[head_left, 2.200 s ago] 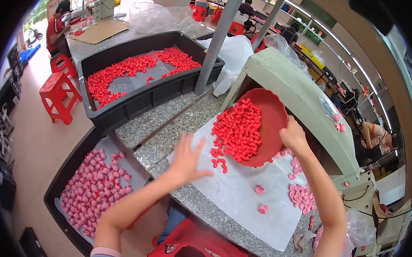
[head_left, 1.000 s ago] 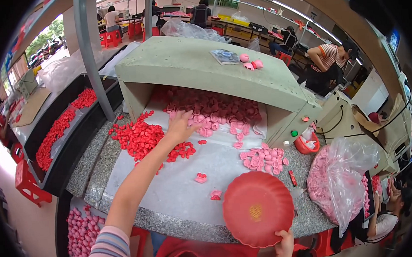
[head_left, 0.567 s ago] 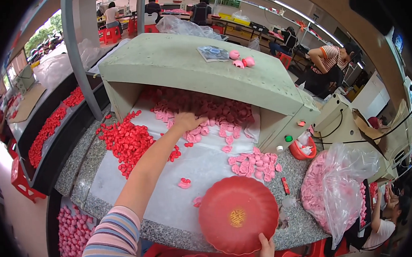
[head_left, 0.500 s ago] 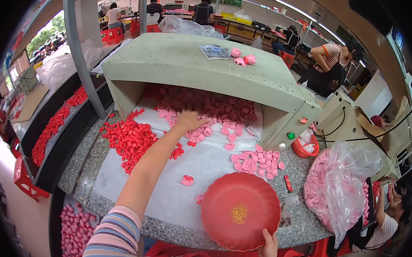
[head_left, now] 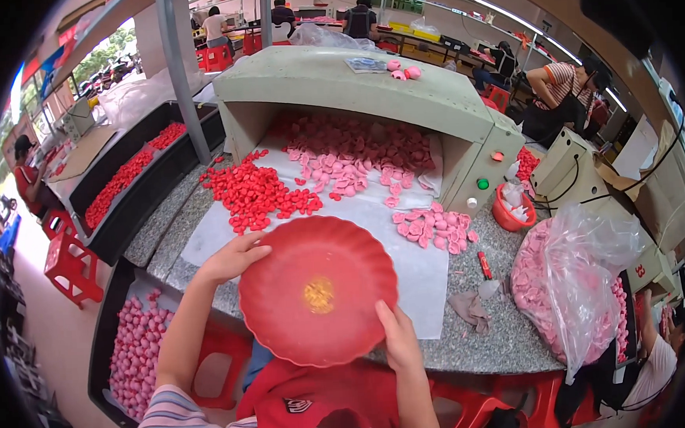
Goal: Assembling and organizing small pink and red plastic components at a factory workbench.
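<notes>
A round red plastic plate point(head_left: 317, 250) with a scalloped rim and a gold emblem hangs tilted over the near edge of the bench. My left hand point(head_left: 236, 258) has its fingers at the plate's upper left rim. At the lower right rim, my right hand point(head_left: 399, 336) grips with the thumb on the inner face. Nothing lies in the plate. Beyond it are a heap of small red plastic pieces point(head_left: 252, 194) and a pile of pink shell-like pieces point(head_left: 348, 167) reaching into a pale green box-shaped machine point(head_left: 351, 86). A smaller pink group point(head_left: 435, 228) lies right of the plate.
A clear bag of pink pieces point(head_left: 567, 295) stands at the right, near a small red basket point(head_left: 513, 209) and a red marker-like stick point(head_left: 485, 265). Black trays hold red pieces point(head_left: 120, 187) and pink balls point(head_left: 136, 341) at the left. Other people sit at benches behind.
My left hand has drawn back from the pink pieces under the machine to the plate's rim. The plate has moved left and up in my right hand, and the view has shifted.
</notes>
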Motion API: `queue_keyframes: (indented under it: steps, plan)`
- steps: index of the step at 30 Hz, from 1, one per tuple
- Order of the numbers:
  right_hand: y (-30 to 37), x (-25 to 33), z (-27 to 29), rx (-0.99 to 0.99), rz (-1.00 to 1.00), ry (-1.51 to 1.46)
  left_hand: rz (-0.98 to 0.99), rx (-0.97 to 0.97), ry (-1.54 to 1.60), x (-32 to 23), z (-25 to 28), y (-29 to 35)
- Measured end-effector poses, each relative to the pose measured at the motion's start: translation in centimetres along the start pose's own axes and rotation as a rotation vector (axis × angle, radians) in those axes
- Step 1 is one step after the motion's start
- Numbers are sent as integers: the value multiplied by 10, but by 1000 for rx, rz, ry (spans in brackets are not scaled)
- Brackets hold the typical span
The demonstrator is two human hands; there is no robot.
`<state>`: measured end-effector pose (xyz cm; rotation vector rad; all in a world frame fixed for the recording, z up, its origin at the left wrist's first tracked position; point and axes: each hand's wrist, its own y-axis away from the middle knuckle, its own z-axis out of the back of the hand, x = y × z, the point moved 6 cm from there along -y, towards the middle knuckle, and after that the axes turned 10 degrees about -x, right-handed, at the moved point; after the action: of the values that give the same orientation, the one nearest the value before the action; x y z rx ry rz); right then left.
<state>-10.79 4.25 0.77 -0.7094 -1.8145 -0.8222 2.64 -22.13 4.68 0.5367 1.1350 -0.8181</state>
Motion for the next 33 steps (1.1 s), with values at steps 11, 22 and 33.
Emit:
queue_keyframes:
  steps: [11, 22, 33]
  plan:
    - [42, 29, 6, 57, 320, 374, 221, -715, 402, 110, 146, 140]
    - [142, 221, -75, -41, 365, -388, 319, -1036, 498, 151, 154, 133]
    - [167, 201, -61, 18, 86, -371, 341, -1392, -458, 171, 166, 152]
